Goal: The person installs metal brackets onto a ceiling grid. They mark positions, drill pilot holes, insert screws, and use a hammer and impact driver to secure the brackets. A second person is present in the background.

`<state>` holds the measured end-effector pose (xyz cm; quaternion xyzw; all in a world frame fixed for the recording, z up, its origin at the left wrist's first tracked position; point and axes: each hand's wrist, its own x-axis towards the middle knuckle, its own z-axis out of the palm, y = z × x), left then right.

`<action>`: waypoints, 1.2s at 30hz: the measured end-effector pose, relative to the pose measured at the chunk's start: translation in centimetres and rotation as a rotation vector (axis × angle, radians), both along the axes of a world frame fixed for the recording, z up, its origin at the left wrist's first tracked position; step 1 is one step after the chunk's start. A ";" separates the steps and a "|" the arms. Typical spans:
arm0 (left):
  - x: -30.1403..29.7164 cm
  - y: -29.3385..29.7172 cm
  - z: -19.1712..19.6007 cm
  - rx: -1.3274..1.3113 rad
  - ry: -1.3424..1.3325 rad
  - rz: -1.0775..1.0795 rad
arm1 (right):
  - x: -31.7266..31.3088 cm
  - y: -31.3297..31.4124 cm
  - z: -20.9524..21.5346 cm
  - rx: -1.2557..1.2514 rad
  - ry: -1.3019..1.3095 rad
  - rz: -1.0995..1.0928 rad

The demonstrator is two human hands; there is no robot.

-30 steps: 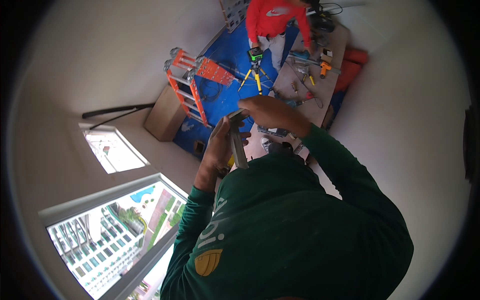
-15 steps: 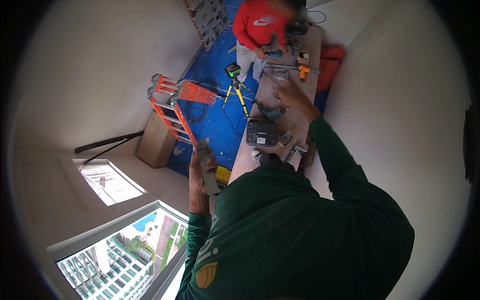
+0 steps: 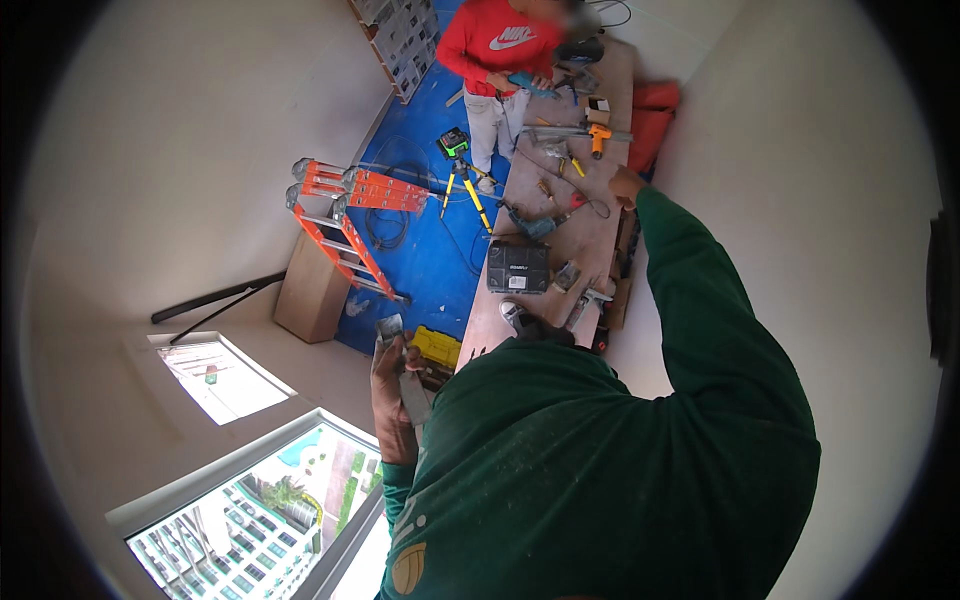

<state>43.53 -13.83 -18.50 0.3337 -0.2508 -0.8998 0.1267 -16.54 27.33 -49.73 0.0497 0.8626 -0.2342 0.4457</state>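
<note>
My left hand is closed round a long grey metal strip. The strip's far end shows past my fingers, above the yellow toolbox on the floor. Out over the right edge of the workbench, close to the wall, is my right hand. Its fingers look curled in, and whatever may be inside them is hidden. On the bench nearest to it lie a yellow-handled hand tool, an orange-and-yellow tool and a teal power drill.
A black case sits on the bench near my shoe. To the left stand a laser level on a yellow tripod and an orange ladder. A co-worker in red holds a teal power tool. Windows are at lower left.
My right hand has drawn back from over the bench tools toward the wall side. My left hand and the metal strip have dropped slightly. The co-worker's power tool has shifted.
</note>
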 end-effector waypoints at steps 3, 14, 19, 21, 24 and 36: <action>0.1 0.5 0.6 -0.039 -0.007 0.005 | 0.4 -1.2 1.1 -0.015 0.065 0.001; 4.1 0.6 0.3 0.019 0.026 0.060 | 8.7 -4.9 9.0 -0.170 0.281 -0.115; 6.8 0.2 -0.5 0.044 0.012 0.026 | 18.2 -6.1 11.2 -0.267 0.335 -0.289; 7.6 -0.2 -0.9 0.045 -0.038 0.014 | 21.5 -5.9 11.1 -0.292 0.317 -0.363; 8.0 -0.9 -1.0 0.038 -0.064 -0.022 | 24.8 -4.2 10.7 -0.328 0.189 -0.347; 1.4 2.0 0.5 0.016 -0.037 0.119 | 19.9 1.3 3.9 -0.289 0.058 -0.526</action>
